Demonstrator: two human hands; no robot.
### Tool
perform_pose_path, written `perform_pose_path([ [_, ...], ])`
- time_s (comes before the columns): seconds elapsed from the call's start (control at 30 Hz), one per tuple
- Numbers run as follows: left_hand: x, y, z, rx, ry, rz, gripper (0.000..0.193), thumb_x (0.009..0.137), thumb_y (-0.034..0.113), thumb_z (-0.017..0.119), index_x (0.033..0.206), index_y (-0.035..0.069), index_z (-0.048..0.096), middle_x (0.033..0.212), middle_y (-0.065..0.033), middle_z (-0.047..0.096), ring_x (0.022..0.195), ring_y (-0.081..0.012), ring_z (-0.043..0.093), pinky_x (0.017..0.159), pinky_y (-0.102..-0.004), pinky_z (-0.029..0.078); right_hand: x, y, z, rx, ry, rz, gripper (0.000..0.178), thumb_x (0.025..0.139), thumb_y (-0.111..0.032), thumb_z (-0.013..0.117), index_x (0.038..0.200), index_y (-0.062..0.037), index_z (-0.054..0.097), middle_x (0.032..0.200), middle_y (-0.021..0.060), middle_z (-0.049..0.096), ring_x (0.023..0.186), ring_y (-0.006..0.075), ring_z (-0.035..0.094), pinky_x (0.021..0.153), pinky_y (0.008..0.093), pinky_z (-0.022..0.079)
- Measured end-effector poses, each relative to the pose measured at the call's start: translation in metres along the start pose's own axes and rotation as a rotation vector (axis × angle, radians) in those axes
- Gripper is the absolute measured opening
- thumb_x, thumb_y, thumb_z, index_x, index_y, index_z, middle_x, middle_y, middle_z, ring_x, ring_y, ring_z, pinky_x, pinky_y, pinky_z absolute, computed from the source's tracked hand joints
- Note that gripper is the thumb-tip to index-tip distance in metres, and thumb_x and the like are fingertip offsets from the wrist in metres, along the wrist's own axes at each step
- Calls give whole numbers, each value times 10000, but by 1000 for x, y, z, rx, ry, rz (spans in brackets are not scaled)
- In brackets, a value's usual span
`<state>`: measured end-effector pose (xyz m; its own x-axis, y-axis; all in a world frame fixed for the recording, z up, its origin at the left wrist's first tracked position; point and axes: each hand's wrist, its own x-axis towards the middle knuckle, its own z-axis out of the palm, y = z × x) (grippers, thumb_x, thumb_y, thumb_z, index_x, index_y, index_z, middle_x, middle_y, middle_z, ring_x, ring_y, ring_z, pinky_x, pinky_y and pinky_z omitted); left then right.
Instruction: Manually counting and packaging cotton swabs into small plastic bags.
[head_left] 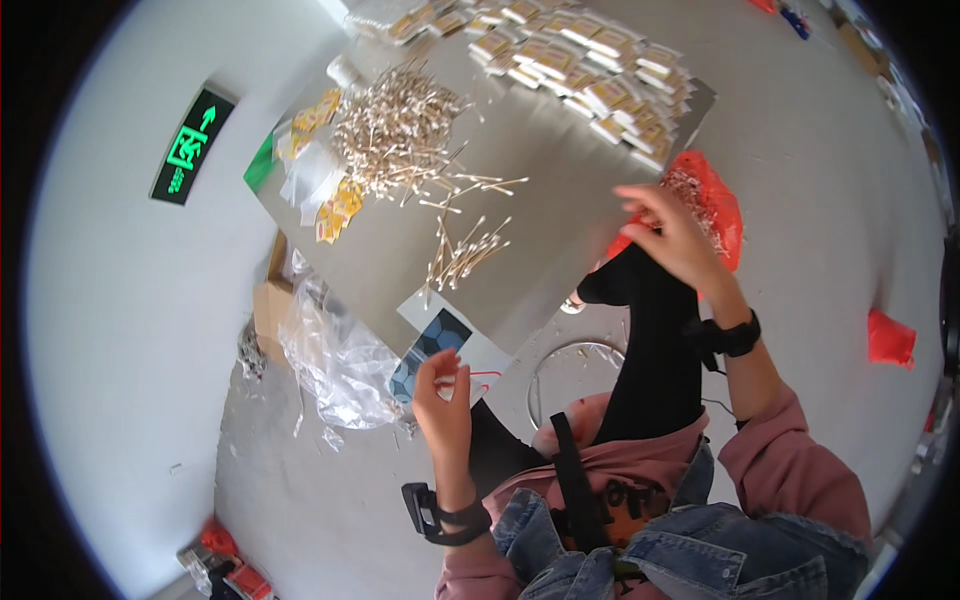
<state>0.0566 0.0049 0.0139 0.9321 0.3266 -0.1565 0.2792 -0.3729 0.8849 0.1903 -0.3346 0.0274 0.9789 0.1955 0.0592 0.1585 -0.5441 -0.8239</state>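
Observation:
My left hand is at the near corner of the metal table, its fingers curled in toward the thumb; what is between them, if anything, I cannot make out. Right beside it lies a dark blue hexagon-patterned panel, with a white sheet and a thin red line near the fingertips. Above my right knee, my right hand is raised, fingers apart and holding nothing visible. Behind it sits a red plastic bag full of small pale pieces. A small group of cotton swabs lies loose on the table, beyond my left hand.
A large heap of cotton swabs covers the table's far left, beside yellow printed cards and clear bags. Many packed packets line the far side. Crumpled plastic and a cardboard box stand left. A metal ring is below.

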Motion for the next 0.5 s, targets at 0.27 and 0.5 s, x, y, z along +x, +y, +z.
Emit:
perform_pose_path([
  [0.27, 77, -27, 23, 464, 129, 146, 374, 779, 77, 753, 1123, 43, 610, 1105, -109, 637, 1055, -342, 565, 909, -443, 455, 79, -22, 141, -238, -254, -481, 521, 759, -88, 773, 1244, -76, 581, 1287, 84, 594, 1254, 294, 522, 1072, 440, 394],
  [0.5, 116, -37, 26, 497, 175, 294, 338, 788, 70, 756, 1116, 77, 675, 1067, -91, 631, 996, -303, 575, 860, -404, 471, 98, -9, 167, -177, -292, -575, 384, 735, -89, 768, 1104, -79, 660, 1128, 33, 634, 1125, 246, 566, 977, 405, 433],
])
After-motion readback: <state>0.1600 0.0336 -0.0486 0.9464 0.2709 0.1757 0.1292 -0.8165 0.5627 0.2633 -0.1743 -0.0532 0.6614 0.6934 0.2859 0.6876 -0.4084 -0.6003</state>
